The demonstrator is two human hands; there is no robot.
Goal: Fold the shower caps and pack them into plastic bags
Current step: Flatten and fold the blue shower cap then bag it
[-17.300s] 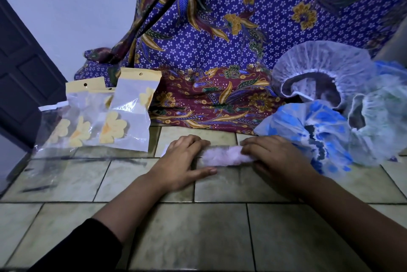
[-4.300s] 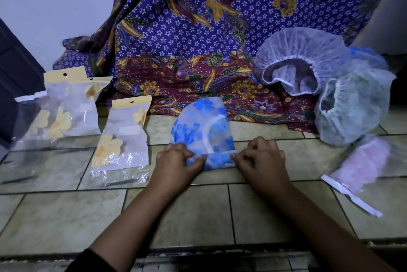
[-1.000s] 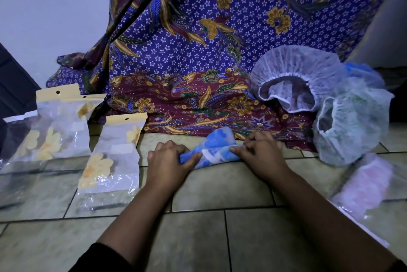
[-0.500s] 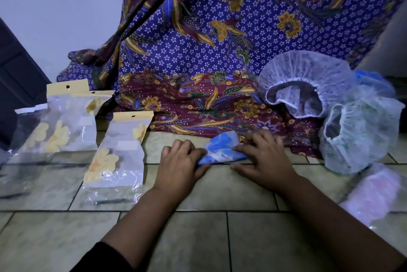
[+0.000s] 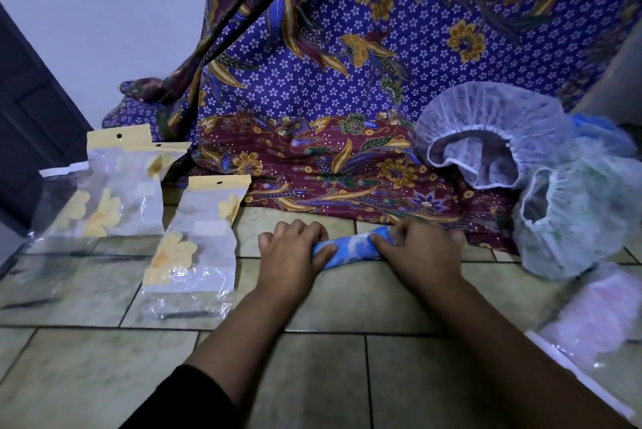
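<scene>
A blue-and-white shower cap (image 5: 351, 247) lies rolled into a narrow tube on the tiled floor. My left hand (image 5: 291, 254) grips its left end and my right hand (image 5: 420, 251) grips its right end, fingers curled over the roll. A plastic bag with a yellow header and flower print (image 5: 198, 244) lies flat just left of my left hand. More such bags (image 5: 114, 192) lie further left. At the right edge a clear bag holds a pink cap (image 5: 601, 317).
A white shower cap (image 5: 486, 129) and a greenish one (image 5: 576, 216) sit open at the right, with a blue one (image 5: 604, 129) behind them. Patterned purple and maroon cloth (image 5: 347, 88) hangs behind and spreads onto the floor. A dark door (image 5: 24, 122) stands at the left.
The blue cap has gone from a flat folded shape to a tight narrow roll under both hands over the last seconds. The pink cap, rolled earlier, now sits in a bag at the right.
</scene>
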